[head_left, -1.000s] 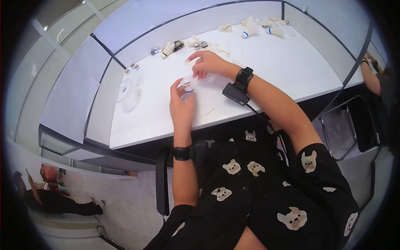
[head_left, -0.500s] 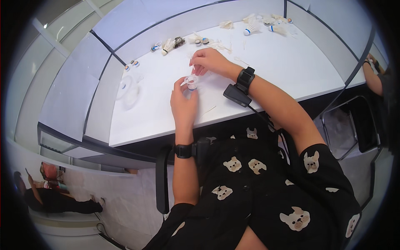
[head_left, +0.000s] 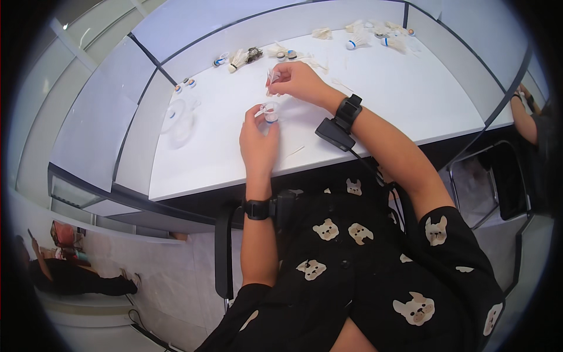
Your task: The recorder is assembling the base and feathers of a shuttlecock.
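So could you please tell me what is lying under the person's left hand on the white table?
The left hand pinches a small shuttlecock piece at its fingertips. Around it shows bare white table; a thin sliver lies beside it. Whatever sits beneath the palm is covered.

A workroom: white partitioned bench (head_left: 375, 111) strewn with shuttlecock parts (head_left: 352, 35).

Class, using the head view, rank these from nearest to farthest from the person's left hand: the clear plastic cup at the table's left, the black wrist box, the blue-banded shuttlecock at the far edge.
1. Black wrist box, right of the left hand.
2. Clear plastic cup, left.
3. Blue-banded shuttlecock, far, up right.
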A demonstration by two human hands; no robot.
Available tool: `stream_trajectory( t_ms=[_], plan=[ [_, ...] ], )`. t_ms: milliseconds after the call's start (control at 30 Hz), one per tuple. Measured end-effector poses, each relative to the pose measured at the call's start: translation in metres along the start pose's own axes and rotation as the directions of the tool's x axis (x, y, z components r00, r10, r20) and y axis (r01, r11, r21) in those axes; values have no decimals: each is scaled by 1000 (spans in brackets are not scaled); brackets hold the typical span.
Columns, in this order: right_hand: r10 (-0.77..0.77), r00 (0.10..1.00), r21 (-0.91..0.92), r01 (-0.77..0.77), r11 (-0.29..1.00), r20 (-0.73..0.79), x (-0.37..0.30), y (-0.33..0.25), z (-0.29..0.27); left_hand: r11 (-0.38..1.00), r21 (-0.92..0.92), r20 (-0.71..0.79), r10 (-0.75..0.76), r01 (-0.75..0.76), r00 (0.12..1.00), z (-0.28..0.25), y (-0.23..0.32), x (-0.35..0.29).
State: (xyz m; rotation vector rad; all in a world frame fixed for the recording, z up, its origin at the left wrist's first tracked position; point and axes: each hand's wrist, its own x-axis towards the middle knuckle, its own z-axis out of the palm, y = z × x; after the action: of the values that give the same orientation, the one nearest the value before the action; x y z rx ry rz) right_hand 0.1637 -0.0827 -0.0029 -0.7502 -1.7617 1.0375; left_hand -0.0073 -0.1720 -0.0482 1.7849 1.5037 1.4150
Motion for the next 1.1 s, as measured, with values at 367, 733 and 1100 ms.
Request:
stream_trajectory(
  t_ms=[367,733,1100],
  plan=[
    [11,1000,-58,-9,998,29,2,8,0,999,44,-4,-11,11,1000,-3,8,-3],
    [-12,1000,-91,14,996,18,1,1,0,998,33,0,-56,56,998,-4,13,-3],
    [-23,999,-69,25,997,29,-2,-3,2,998,-1,-6,-57,57,998,-3,11,-4]
  ],
)
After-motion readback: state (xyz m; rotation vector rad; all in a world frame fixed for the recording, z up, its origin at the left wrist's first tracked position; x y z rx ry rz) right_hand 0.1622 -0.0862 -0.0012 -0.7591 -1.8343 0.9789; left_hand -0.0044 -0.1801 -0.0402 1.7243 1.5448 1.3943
